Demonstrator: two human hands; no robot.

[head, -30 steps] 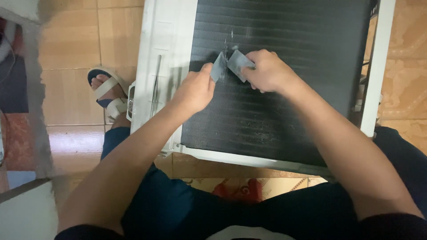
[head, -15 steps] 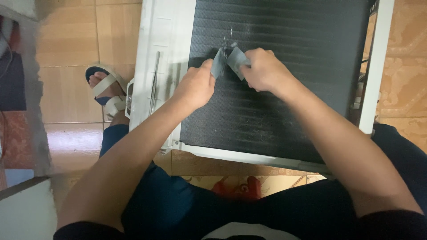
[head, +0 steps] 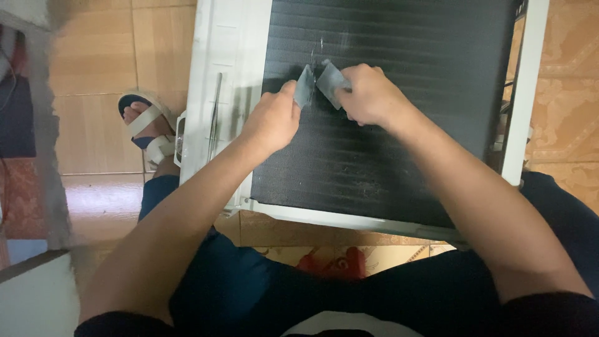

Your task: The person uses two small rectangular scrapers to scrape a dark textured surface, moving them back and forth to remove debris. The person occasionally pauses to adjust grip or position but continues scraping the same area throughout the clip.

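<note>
At the far left of the frame, a foot in a white strapped sandal (head: 146, 128) rests on the tan tiled floor (head: 93, 62). Just right of it lies the white metal frame (head: 224, 75) of a flat appliance unit, which borders a large black finned coil panel (head: 387, 150) filling the upper middle of the frame. A thin grey metal rod (head: 215, 115) lies along the white frame.

The left hand (head: 271, 122) sits at the left edge of the black panel, its fingers pinched on the left end of a small folded grey strip (head: 306, 86), thumb on top. The strip stands in the upper centre of the frame, touching the fins. Just right of it, the right hand (head: 368, 93) grips a second small grey piece (head: 331, 80), fingers curled tight around it; the two pieces meet between the hands. At the bottom centre, something red (head: 337, 262) shows on the floor between dark blue trouser legs (head: 237, 287).
</note>
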